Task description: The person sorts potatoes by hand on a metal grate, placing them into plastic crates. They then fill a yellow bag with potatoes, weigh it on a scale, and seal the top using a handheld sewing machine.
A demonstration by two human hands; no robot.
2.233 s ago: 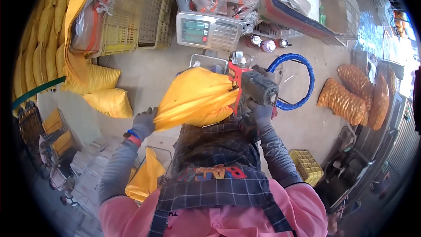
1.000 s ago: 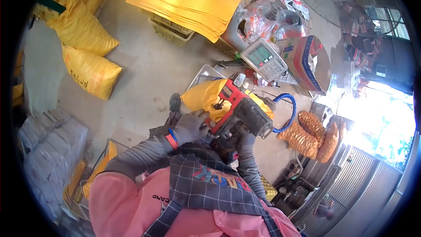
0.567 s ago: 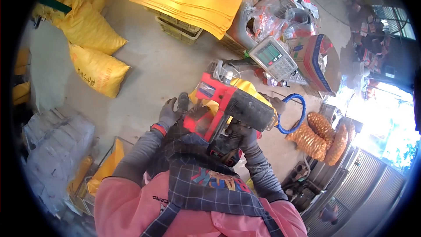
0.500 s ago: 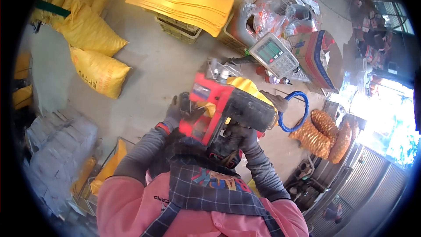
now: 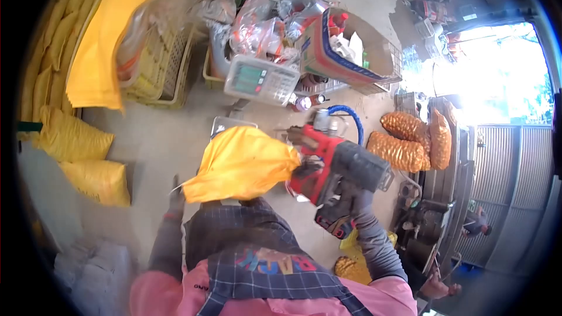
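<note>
A red and black handheld power tool is in my gloved right hand, whose fingers are wrapped round its handle. Left of the tool, a yellow sack spreads out above my lap, its narrow right end touching the tool's red part. Beside the sack's lower left corner is my gloved left hand, smeared by motion; its grip is unclear. A short pale strip or thread shows there. Behind the tool curves a blue coiled cable.
A digital scale display stands ahead, near a cardboard box and plastic bags. Yellow crates and flat yellow sacks are at the upper left. Filled net bags lie right. A person is partly visible lower right.
The view has turned to the right. The tool has moved right, away from my left hand, which has moved left. The yellow sack, mostly hidden behind the tool before, now shows spread out.
</note>
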